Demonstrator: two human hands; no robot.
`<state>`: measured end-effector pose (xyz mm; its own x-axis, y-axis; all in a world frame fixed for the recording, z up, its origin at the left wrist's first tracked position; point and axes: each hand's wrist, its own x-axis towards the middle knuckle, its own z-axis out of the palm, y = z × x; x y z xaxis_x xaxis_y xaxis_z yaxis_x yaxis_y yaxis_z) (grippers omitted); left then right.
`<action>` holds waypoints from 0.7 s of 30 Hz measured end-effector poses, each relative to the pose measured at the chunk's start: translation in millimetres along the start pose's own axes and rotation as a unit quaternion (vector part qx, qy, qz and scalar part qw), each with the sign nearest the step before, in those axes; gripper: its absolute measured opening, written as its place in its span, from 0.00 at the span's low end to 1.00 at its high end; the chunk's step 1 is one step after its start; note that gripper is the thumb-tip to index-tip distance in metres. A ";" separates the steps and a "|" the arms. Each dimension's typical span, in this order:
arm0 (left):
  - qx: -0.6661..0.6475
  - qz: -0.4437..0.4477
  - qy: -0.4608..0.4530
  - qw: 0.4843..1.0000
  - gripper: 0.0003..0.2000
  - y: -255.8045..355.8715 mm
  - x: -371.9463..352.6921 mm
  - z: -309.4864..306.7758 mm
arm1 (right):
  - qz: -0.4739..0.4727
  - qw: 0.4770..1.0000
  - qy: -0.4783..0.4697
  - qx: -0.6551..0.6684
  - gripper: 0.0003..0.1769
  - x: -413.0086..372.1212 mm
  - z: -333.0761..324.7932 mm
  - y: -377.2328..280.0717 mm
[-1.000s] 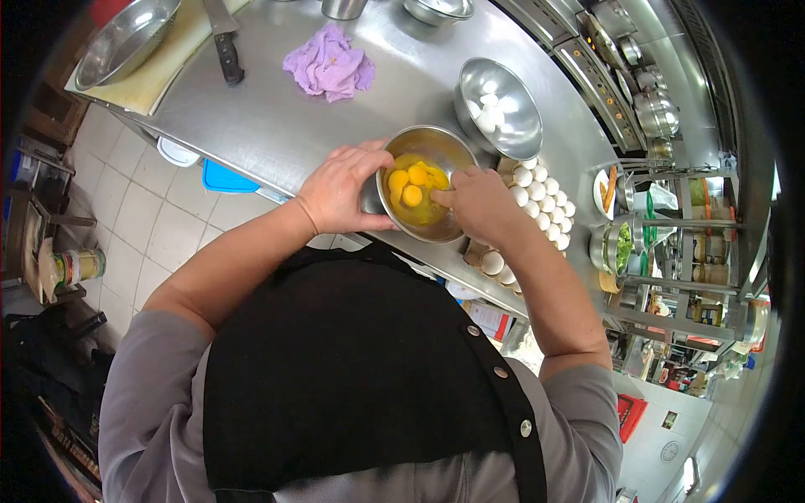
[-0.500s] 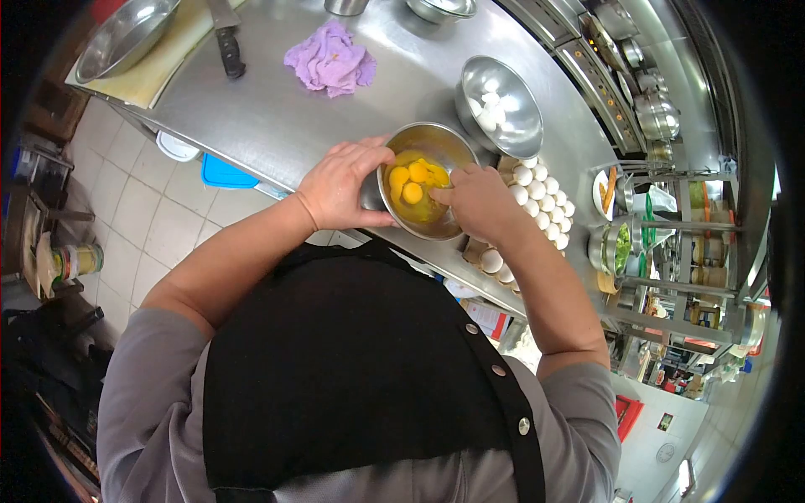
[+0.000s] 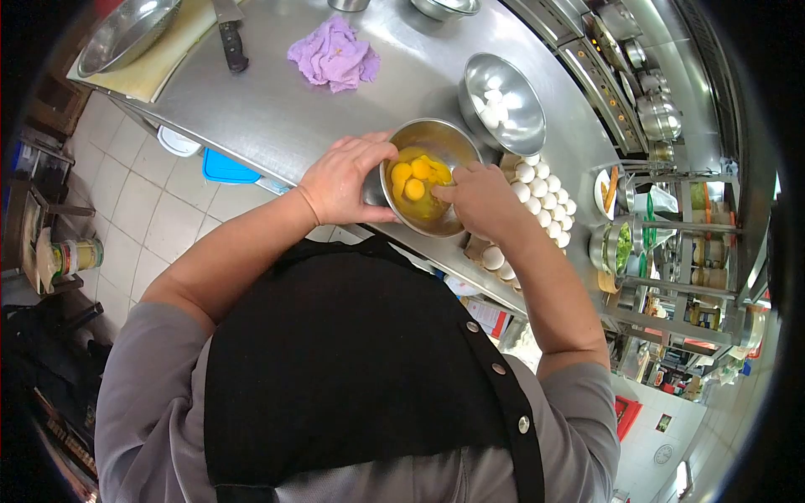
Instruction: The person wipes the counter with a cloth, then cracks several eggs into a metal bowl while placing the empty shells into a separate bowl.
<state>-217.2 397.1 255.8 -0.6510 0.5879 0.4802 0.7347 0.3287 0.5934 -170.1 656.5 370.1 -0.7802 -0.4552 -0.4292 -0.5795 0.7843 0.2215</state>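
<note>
A single head-worn camera supplied the view. It looked forward and steeply down from above the black apron point(image 3: 335, 352), which lay nearest the lens and filled the near middle. The left hand point(image 3: 348, 180), right hand point(image 3: 486, 201) and bowl point(image 3: 444, 138) sat close to the view's centre, at middle range. The steel table point(image 3: 277, 126) ran obliquely, its front edge passing from far left to near right. Tiled floor point(image 3: 159, 201) was covered at left, shelving point(image 3: 679, 295) at right. Wide-angle curvature and dark, rounded corners were noted.

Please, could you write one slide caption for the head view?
Left hand holds a metal bowl of broken eggs, right hand over its rim, whole eggs alongside.
</note>
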 end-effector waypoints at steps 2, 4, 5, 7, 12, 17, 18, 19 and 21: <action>-0.015 -0.003 0.005 1.000 0.41 1.1 0.7 -0.2 | 0.001 1.000 0.000 -0.003 0.19 0.4 0.2 -0.3; -0.015 -0.003 0.004 1.000 0.41 2.1 1.0 -1.0 | 0.000 1.000 0.001 -0.005 0.19 0.4 0.4 -0.2; -0.015 -0.004 0.004 1.000 0.41 2.4 1.1 -1.3 | -0.001 1.000 0.003 -0.005 0.19 0.2 0.5 0.0; -0.003 -0.003 -0.002 1.000 0.42 1.8 0.3 -1.5 | -0.002 1.000 0.008 0.000 0.19 -0.4 0.7 0.4; 0.007 -0.001 -0.008 1.000 0.42 0.6 -0.3 -1.0 | -0.005 1.000 0.008 0.007 0.20 -1.8 0.7 0.5; 0.006 -0.001 -0.013 1.000 0.42 0.8 0.4 -1.2 | -0.013 1.000 0.013 0.002 0.21 -1.5 4.2 1.7; 0.003 -0.001 -0.013 1.000 0.42 1.0 0.5 -1.5 | -0.013 1.000 0.012 0.002 0.21 -1.5 3.7 1.5; 0.000 0.000 -0.012 1.000 0.41 1.3 1.0 -1.7 | -0.011 1.000 0.010 0.005 0.21 -1.7 3.1 1.5; -0.003 0.000 -0.012 1.000 0.41 1.0 0.9 -1.9 | -0.010 1.000 0.007 0.012 0.21 -1.5 1.6 1.6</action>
<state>-217.4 396.5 258.1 -0.6455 0.6062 0.4645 0.7341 0.3247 0.5964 -169.5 659.2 369.7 -0.7719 -0.4759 -0.4215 -0.5886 0.7855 0.1913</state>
